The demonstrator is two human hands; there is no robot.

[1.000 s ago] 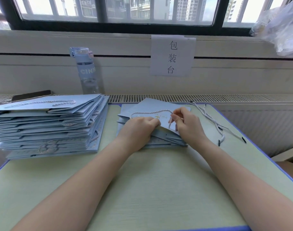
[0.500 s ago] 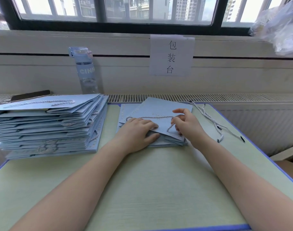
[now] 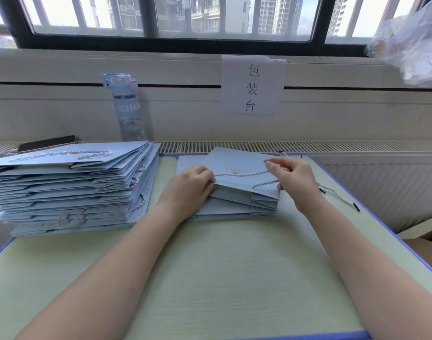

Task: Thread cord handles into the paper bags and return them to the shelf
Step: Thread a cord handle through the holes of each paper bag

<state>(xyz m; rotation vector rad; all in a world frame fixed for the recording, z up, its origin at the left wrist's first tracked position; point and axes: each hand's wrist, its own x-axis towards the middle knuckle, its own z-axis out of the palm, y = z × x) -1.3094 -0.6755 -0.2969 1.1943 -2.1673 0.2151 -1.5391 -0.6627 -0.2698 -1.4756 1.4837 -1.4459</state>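
On the pale green bench (image 3: 210,278) under the window (image 3: 210,18), the light-blue flat paper bag (image 3: 237,163) lies at twelve o'clock, its white twisted cord (image 3: 242,173) running nine-to-three. The left hand (image 3: 188,190) grips its nine-o'clock edge and the right hand (image 3: 296,185) pinches the cord at three.

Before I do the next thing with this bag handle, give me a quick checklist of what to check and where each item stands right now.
1. Top bag steadied: ok, the left hand grips its left edge.
2. Cord under control: ok, the right hand pinches it at the bag's right edge.
3. Cord ends seated in the holes: cannot tell, the hands cover them.
4. Spare cords available: ok, they lie on the table beside the right hand.
5. Finished stack fit to take another bag: ok, though it looks uneven.
6. Shelf: cannot tell, none in view.
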